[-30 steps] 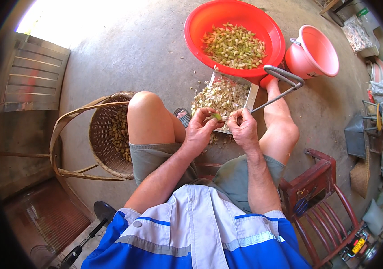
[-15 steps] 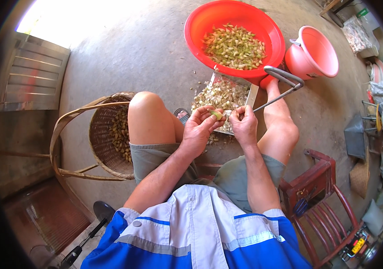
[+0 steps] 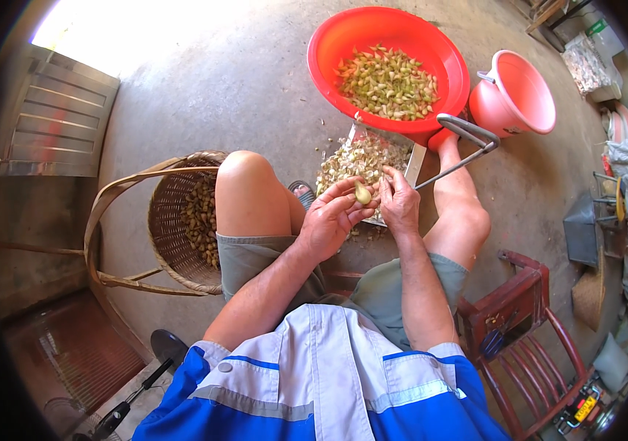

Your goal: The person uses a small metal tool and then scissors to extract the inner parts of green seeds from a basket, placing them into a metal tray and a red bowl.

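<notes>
My left hand (image 3: 326, 224) is in front of me between my knees, its fingers closed around a pale yellow-green, teardrop-shaped bulb (image 3: 362, 193). Close beside it, my right hand (image 3: 400, 206) has its fingers pinched together next to the bulb. What it holds, if anything, is hidden. Beneath both hands lies a heap of pale husks (image 3: 361, 159) in a metal-edged dustpan (image 3: 418, 159), whose bent grey handle (image 3: 468, 132) rises to the right. Beyond it, a wide red basin (image 3: 332, 40) contains many similar green and cream bulbs (image 3: 389, 84).
Left of my knee stands a woven basket (image 3: 164, 220) with a wooden hoop handle, with brownish unpeeled pieces (image 3: 200, 220) inside. A pink bucket (image 3: 481, 103) is right of the basin. At lower right is a reddish wooden chair (image 3: 534, 353); a metal door panel (image 3: 56, 110) is far left.
The bulb has turned from lying sideways to standing more upright in my left hand. My right hand has risen slightly and its fingers have shifted. The view has moved a little.
</notes>
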Tool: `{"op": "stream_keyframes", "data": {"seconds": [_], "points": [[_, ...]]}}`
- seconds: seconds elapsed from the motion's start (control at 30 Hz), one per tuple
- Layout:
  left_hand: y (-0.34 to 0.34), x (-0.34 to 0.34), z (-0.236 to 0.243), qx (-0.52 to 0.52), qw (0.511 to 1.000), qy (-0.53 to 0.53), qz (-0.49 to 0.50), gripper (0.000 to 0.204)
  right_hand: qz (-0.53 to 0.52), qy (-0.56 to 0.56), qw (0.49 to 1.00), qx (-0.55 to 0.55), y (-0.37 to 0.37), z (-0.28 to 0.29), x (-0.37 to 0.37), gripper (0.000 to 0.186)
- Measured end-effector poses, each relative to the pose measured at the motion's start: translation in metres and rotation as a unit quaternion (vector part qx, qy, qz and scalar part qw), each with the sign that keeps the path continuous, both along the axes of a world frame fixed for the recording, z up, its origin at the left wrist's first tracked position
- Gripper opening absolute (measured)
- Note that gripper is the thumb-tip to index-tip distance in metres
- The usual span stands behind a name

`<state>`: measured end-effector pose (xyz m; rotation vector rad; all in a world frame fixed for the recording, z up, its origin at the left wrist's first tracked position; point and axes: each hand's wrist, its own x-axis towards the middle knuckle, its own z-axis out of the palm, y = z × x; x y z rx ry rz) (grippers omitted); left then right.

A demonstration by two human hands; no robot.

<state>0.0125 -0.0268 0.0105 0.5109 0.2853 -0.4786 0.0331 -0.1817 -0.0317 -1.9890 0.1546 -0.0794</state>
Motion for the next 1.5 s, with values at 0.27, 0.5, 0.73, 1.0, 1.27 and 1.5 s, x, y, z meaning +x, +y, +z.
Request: {"op": "stream_keyframes", "data": {"seconds": [0.27, 0.5, 0.73, 1.0, 1.27, 1.5], "points": [[-0.010, 0.007, -0.022, 0.219, 0.975, 0.035, 0.000, 0.024, 0.122, 0.070, 0.969, -0.205, -0.007, -0.049, -0.014, 0.022], [-0.031, 0.095, 0.055, 0.174, 0.975, -0.135, 0.030, 0.055, 0.094, 0.049, 0.984, -0.139, 0.008, -0.056, -0.024, 0.030], [0.050, 0.041, 0.092, 0.381, 0.893, -0.231, 0.069, 0.031, 0.103, 0.050, 0.986, -0.121, -0.007, -0.066, -0.022, 0.020], [0.188, -0.017, 0.047, 0.486, 0.822, -0.176, 0.240, 0.016, 0.148, 0.038, 0.971, -0.185, 0.007, -0.038, -0.013, 0.021], [0.248, -0.066, -0.110, 0.759, 0.649, -0.029, 0.041, 0.023, 0.223, -0.035, 0.922, -0.315, -0.013, -0.053, 0.005, 0.065], [0.261, -0.096, -0.159, 0.774, 0.550, 0.121, -0.289, 0.028, 0.152, 0.073, 0.947, -0.273, 0.004, -0.048, 0.004, 0.058]]}}
